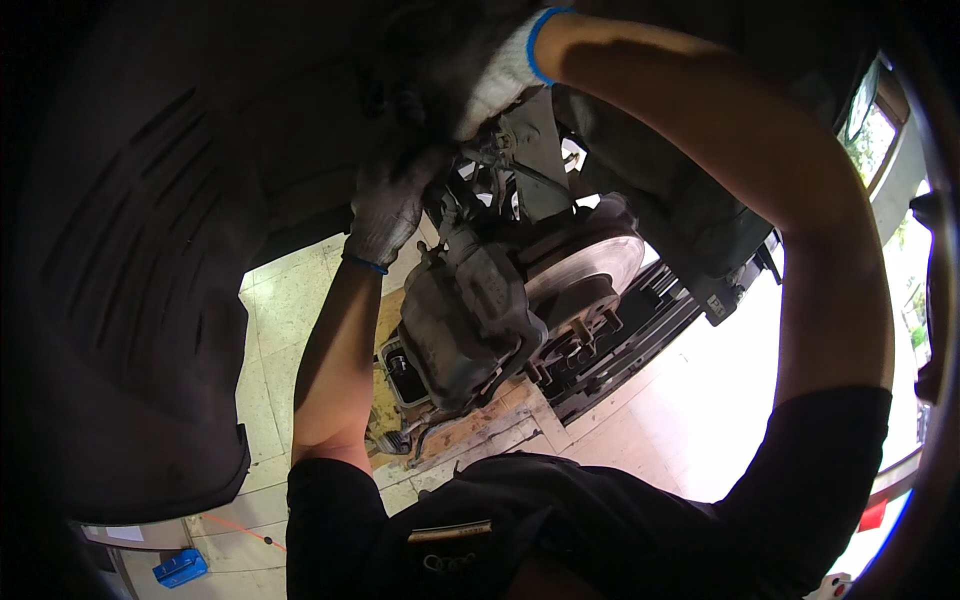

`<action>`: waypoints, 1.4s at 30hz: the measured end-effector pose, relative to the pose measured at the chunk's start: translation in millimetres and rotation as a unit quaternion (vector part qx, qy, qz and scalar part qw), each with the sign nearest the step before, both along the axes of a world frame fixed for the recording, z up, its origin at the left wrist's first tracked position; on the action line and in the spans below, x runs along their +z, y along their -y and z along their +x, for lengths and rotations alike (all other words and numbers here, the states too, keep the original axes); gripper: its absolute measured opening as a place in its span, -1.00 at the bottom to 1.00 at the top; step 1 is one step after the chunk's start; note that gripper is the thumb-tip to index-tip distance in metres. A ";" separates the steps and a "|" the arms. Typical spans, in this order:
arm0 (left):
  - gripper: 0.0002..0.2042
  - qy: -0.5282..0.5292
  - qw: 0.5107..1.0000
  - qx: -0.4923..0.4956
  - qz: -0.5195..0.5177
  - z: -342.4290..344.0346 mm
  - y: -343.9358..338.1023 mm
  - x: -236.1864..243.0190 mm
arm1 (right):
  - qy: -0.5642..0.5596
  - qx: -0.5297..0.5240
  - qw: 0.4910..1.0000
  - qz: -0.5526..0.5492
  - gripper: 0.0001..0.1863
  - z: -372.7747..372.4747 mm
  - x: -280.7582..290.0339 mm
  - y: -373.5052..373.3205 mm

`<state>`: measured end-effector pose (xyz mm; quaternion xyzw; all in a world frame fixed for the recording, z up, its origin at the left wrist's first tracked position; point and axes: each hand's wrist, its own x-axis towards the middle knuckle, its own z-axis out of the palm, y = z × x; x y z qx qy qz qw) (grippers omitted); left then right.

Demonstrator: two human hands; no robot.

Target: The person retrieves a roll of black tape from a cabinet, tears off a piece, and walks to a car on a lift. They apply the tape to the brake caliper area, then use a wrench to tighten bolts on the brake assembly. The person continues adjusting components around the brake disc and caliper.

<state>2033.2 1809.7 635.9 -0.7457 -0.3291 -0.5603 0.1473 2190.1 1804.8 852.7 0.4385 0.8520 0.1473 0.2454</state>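
Note:
Both my arms reach up into a dark wheel well. My left hand (388, 210), in a grey work glove, is raised beside dark parts above the brake caliper (462, 315); its fingers fade into shadow. Higher and to the right, my right hand (492, 88) wears a light glove with a blue cuff. Its fingers also disappear in the dark, so what either hand touches is hidden. Below the hands, the large grey caliper sits over a worn brake disc (600, 262). A metal bracket (540, 150) stands just under my right hand.
The dark ribbed wheel-arch liner (150, 250) fills the left side. Below the caliper are a small open rectangular container (402, 375) and a worn wooden board (490, 415). A blue object (180, 568) lies on the tiled floor (290, 310) at lower left. Bright light comes from the right.

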 end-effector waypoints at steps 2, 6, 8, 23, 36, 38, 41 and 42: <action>-0.65 -0.062 0.996 0.025 0.058 -2.7 -7.4 -9.0 | -0.060 -0.005 0.997 -0.050 -0.40 1.3 6.7 -4.7; -0.52 -0.134 0.990 0.034 0.031 -6.1 -13.5 -11.5 | -0.066 -0.050 0.992 -0.091 -0.41 -9.8 11.0 30.8; -0.57 -0.143 0.988 0.050 -0.012 -5.5 -10.3 -9.1 | -0.010 -0.083 0.994 -0.076 -0.44 -15.0 9.7 66.0; -0.81 -0.122 0.978 0.115 0.124 2.5 -29.6 -3.4 | -0.020 -0.002 0.999 -0.025 -0.77 -11.0 -44.9 114.7; -0.70 0.014 0.982 -0.075 -0.173 14.2 1.3 13.6 | 0.017 0.034 0.987 0.157 -0.69 15.0 -60.8 47.8; -0.71 0.153 0.912 -0.212 -0.316 14.1 -9.4 10.2 | 0.118 -0.011 0.983 0.143 -0.62 9.7 -48.6 46.4; -0.72 0.117 0.925 -0.233 -0.275 2.8 -16.4 0.9 | 0.105 -0.041 0.991 0.075 -0.72 -5.2 -34.6 46.1; -0.72 0.062 0.954 -0.199 -0.216 -3.1 -16.5 -3.0 | 0.101 -0.051 0.992 0.052 -0.75 -9.5 -32.0 45.9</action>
